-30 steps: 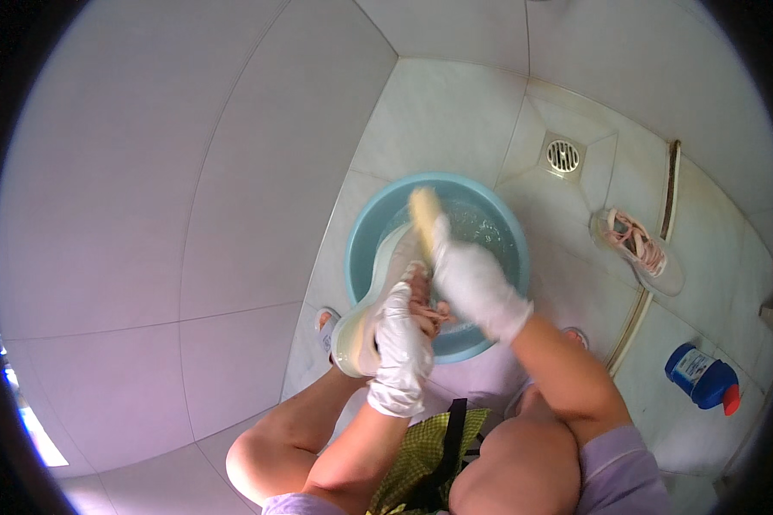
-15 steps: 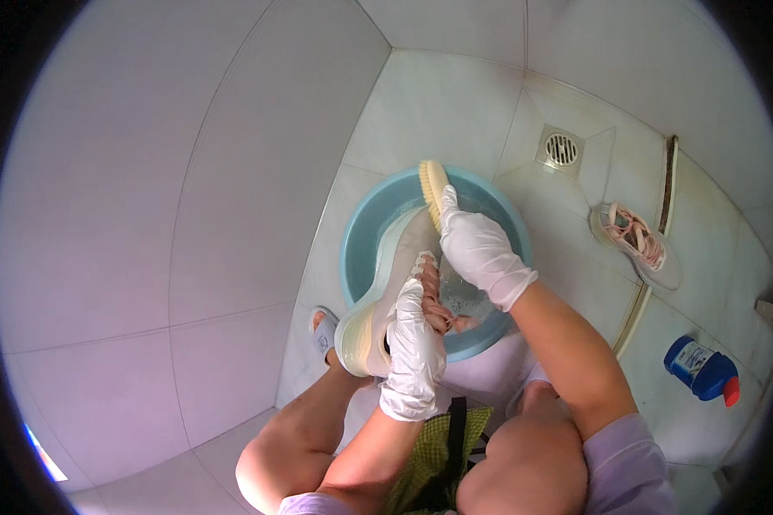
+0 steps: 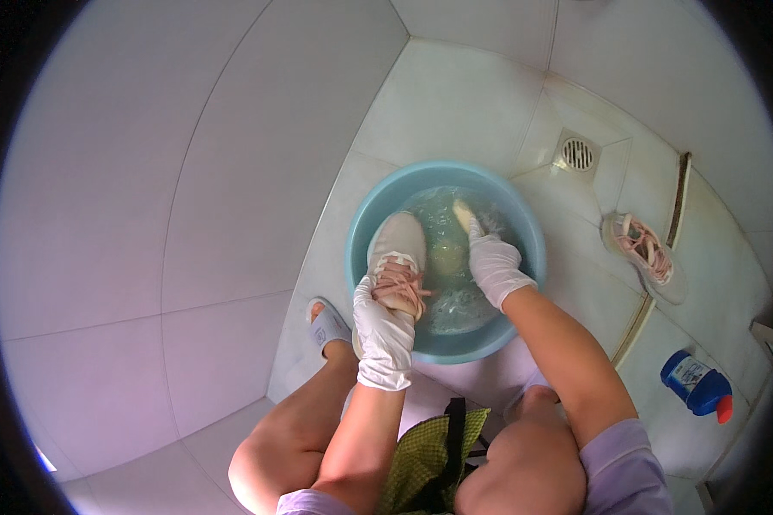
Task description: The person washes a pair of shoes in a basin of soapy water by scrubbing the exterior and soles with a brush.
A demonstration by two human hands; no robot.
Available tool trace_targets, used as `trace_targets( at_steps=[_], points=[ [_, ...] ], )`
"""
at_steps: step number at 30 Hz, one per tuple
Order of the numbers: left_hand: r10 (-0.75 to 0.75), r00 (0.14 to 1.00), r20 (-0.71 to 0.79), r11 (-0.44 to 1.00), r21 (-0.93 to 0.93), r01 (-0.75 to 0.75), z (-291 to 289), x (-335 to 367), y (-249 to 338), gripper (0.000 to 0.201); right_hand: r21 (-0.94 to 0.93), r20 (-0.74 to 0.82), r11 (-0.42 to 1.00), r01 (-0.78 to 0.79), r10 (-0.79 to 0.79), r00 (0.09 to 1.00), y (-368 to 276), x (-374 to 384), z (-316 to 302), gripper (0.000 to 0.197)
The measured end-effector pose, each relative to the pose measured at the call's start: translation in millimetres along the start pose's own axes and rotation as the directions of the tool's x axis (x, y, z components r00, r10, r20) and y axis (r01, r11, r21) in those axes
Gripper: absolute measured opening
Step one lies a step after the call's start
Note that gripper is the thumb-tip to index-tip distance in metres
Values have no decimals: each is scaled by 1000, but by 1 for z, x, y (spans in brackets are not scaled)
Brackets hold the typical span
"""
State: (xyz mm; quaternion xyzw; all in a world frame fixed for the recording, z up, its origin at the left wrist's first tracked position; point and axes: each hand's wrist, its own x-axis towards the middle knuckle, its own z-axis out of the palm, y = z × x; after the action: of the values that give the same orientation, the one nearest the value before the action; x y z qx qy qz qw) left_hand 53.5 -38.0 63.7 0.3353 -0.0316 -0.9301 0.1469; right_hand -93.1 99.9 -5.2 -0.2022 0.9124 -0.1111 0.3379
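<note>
A round light-blue basin holds cloudy water with foam on it. My left hand, in a white glove, is shut on a pale sneaker with pink laces. The sneaker is over the left side of the basin, its sole no longer facing me and its toe pointing away. On the right side of the basin my right hand, also gloved, grips a cream scrubbing brush. The brush is down at the water, apart from the shoe, and its bristles are hidden.
A second sneaker with pink laces lies on the tiled floor to the right. Near it are a round floor drain, a raised floor strip and a blue bottle with a red cap. A tiled wall rises at the left.
The brush has left the sneaker's toe and moved down into the basin water with my right hand. My left hand has turned the sneaker, so its laced top now faces up.
</note>
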Motion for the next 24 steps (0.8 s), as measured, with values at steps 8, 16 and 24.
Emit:
trace_targets(
  at_steps=[8, 16, 24],
  points=[
    [-84, 980, 182, 987, -118, 107, -11, 11, 20, 36, 150, 29, 869, 472, -481, 876, -44, -110, -30, 58],
    [-3, 997, -73, 952, 305, 26, -1, 13, 2, 41, 107, 35, 888, 447, -453, 891, -38, -99, -49, 56],
    [-99, 976, -196, 642, 737, 213, 17, 47, -48, 60, 150, -36, 977, 151, -147, 988, -5, -21, -37, 58]
  ],
)
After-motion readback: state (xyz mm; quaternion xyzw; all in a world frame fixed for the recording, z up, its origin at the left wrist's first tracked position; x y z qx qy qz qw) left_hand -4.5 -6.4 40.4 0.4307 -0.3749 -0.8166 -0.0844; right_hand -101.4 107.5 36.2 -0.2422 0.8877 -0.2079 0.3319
